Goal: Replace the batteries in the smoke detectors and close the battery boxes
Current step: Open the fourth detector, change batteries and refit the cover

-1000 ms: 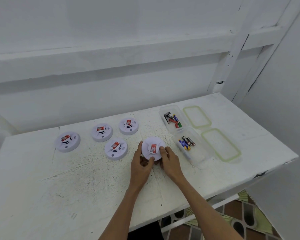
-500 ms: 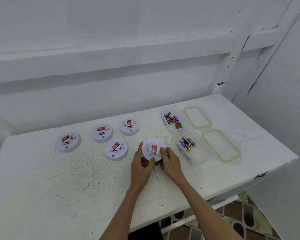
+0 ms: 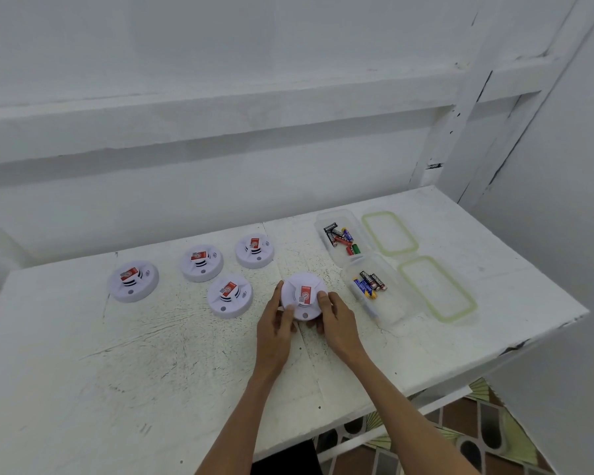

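A round white smoke detector [image 3: 302, 289] with a red label is tilted up off the white table [image 3: 151, 354], held between both hands. My left hand [image 3: 275, 323] grips its left edge and my right hand [image 3: 336, 320] grips its right edge, thumbs on top. Several more white smoke detectors lie flat to the left: one [image 3: 229, 295] close by, one [image 3: 254, 250] behind, one [image 3: 201, 262] beside that and one [image 3: 133, 280] far left. Two clear battery boxes stand open at the right, the far box [image 3: 323, 219] and the near box [image 3: 388, 303], each with several batteries.
Two green-rimmed clear lids, a far lid [image 3: 389, 232] and a near lid [image 3: 436, 289], lie to the right of the boxes. A white wall rises right behind the table. The table's right edge [image 3: 542, 334] drops to a patterned floor.
Both hands keep hold of the smoke detector; it has shifted only slightly, and the view has dipped a little.
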{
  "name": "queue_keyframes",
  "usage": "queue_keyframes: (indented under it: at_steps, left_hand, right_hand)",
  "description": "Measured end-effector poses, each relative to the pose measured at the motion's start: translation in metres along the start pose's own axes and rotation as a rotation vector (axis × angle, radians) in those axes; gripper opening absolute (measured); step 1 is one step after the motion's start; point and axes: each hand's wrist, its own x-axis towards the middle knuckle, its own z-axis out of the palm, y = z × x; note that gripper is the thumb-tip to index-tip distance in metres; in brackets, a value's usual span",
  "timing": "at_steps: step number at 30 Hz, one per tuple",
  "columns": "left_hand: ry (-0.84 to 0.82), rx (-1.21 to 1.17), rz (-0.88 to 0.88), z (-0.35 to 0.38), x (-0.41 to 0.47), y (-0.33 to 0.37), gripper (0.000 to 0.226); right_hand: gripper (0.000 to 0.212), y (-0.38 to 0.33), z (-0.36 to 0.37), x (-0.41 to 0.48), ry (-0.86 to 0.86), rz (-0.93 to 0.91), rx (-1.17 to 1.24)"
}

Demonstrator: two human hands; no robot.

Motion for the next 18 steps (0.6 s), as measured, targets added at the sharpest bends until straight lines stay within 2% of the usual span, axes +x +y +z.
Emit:
queue_keyframes:
  at_steps: [3, 10, 18]
  left_hand:
    - [0.025, -0.014, -0.024, -0.0007, 0.0006, -0.0008, 0.043]
    - [0.031, -0.008, -0.044, -0.0007, 0.0006, -0.0005, 0.043]
    - [0.032, -0.005, -0.045, -0.0004, -0.0004, 0.0030, 0.043]
  right_hand:
    - [0.042, -0.0019, -0.0006, -0.0014, -0.003, -0.004, 0.004]
    - [0.041, -0.0045, -0.0016, -0.0027, -0.001, -0.020, 0.000]
    - [0.053, -0.0007, -0.0012, -0.0002, 0.002, -0.023, -0.007]
